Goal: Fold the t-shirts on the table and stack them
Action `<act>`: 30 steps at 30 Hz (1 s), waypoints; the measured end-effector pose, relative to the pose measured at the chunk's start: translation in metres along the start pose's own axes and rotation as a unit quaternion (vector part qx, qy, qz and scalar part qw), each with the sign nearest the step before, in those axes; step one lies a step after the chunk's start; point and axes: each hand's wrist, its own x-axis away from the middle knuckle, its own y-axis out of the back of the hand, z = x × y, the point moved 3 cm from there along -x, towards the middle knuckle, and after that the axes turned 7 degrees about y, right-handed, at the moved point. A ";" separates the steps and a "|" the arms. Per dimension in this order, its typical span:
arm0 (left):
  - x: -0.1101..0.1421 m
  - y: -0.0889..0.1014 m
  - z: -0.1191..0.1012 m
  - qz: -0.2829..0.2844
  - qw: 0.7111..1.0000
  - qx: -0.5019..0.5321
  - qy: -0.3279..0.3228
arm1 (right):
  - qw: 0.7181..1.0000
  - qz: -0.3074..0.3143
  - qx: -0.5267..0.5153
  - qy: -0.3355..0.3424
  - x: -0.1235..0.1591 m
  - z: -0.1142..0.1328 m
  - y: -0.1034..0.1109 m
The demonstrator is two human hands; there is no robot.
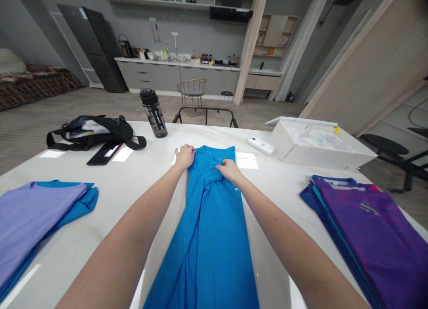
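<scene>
The left hand point(185, 157), near the centre of the frame, grasps the far left corner of a blue garment point(220, 228), fingertips bent over its edge. The right hand point(230, 171), a little lower and to the right, pinches a fold of the same cloth between thumb and fingers. The garment lies lengthwise down the middle of the frame, from just above centre to the bottom edge, with a long loose fold along its left half and small white lettering partly hidden by the right wrist. It looks light, soft and limp, perhaps a smooth, slightly slippery knit; it should not break, but would probably crease or slide if pulled from one point. The far corners and the edges of the folded layers seem the best places to take hold, using both hands so the layers stay together. Around it spreads a pale, glossy worktop point(120, 184). Right of the hands lie a white handheld device point(261, 146) and a white box point(321, 155); at lower right, a stack topped by a purple shirt point(374, 228). Left of centre stands a dark bottle point(154, 115), then a black bag point(96, 133); at lower left, a lilac shirt point(43, 211) over blue cloth point(88, 199)
</scene>
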 end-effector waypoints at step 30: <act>0.240 0.062 -0.037 0.019 0.996 -0.057 -0.071 | 0.989 0.008 0.069 0.133 0.125 0.038 -0.012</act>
